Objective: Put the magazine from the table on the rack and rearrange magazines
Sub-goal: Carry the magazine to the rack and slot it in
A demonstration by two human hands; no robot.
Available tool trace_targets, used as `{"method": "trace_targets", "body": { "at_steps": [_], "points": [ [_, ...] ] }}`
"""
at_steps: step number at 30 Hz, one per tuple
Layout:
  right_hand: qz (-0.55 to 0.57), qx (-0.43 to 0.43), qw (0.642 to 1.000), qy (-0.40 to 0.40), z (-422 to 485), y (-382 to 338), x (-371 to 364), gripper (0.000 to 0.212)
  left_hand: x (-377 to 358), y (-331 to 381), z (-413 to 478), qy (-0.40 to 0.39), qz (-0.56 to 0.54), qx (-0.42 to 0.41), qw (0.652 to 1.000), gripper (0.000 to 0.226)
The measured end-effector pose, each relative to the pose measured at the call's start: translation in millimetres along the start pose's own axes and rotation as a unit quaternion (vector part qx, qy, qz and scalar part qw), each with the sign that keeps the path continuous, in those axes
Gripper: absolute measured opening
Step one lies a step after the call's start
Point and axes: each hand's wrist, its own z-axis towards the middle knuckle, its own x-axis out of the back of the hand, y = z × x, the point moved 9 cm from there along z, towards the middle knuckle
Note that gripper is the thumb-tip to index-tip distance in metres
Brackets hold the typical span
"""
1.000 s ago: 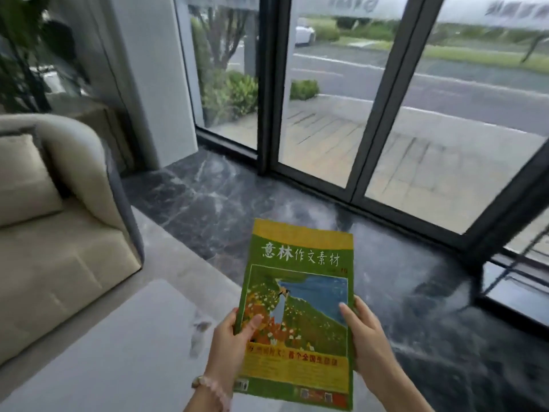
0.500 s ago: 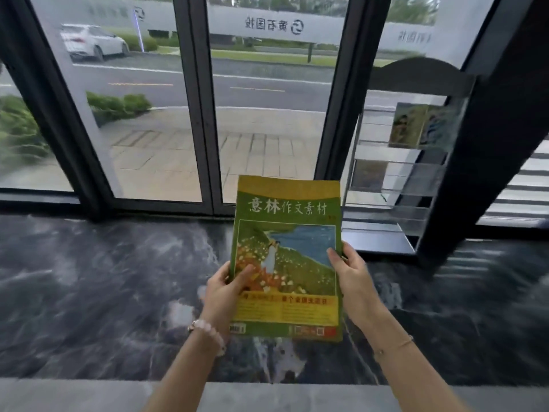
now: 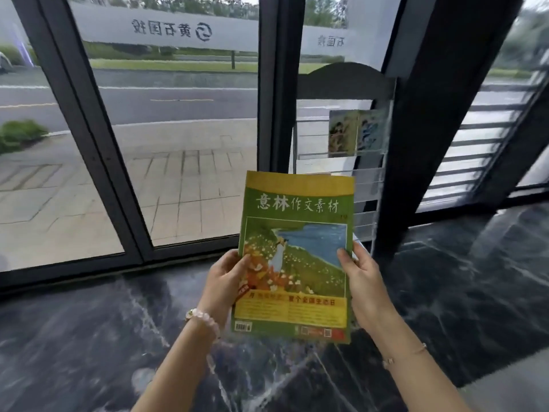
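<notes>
I hold a green and yellow magazine (image 3: 295, 254) upright in front of me, cover facing me. My left hand (image 3: 225, 281) grips its left edge and my right hand (image 3: 361, 278) grips its right edge. Behind it, by the window, stands a tiered magazine rack (image 3: 341, 81) with a dark arched top. One magazine (image 3: 355, 132) with a pale illustrated cover sits in an upper tier on the right side. A whitish one (image 3: 323, 165) lies in the tier below it. The held magazine covers the rack's lower left part.
Large glass panes with dark frames (image 3: 89, 138) run across the back. A thick black pillar (image 3: 430, 114) rises just right of the rack. The floor (image 3: 460, 278) is glossy dark marble. A pale rug or floor edge (image 3: 514, 388) shows at the bottom right.
The view has swung right, away from the sofa and table, and closer to the rack. The magazine stays in both hands and now sits in front of the rack.
</notes>
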Motion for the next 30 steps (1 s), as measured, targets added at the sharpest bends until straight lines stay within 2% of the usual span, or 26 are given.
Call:
{"method": "trace_targets", "body": {
  "at_steps": [3,6,9,14,17,19,21,22,25,30],
  "points": [
    [0.006,0.003,0.999,0.052,40,0,14,0.022,-21,8,56,-0.04,0.031,-0.018,0.999,0.01],
    [-0.001,0.008,0.997,0.071,82,0,24,0.021,-42,11,110,-0.068,0.063,-0.028,0.995,0.014],
    [0.003,0.002,0.995,0.103,122,4,42,0.044,-71,8,160,-0.101,0.06,-0.023,0.993,0.013],
    [0.024,-0.018,0.988,0.15,198,13,87,0.057,-135,-3,238,-0.152,0.036,0.006,0.988,0.011],
    [0.015,-0.017,0.986,0.167,253,12,113,0.039,-174,-10,295,-0.153,0.037,0.003,0.988,0.014],
    [-0.004,-0.015,0.987,0.159,298,8,128,0.034,-201,-15,338,-0.152,0.04,0.001,0.988,0.013],
    [0.003,-0.01,0.988,0.153,349,5,149,0.015,-232,-21,387,-0.146,0.045,0.002,0.988,0.013],
    [0.014,-0.003,0.989,0.15,375,2,159,0.015,-246,-21,410,-0.143,0.051,0.003,0.988,0.014],
    [0.024,-0.006,0.99,0.138,439,-17,180,0.032,-284,-12,467,-0.128,0.07,-0.016,0.989,0.013],
    [-0.004,-0.019,0.997,0.08,565,-15,205,0.096,-326,3,558,-0.087,0.084,-0.031,0.992,0.011]
  ]
}}
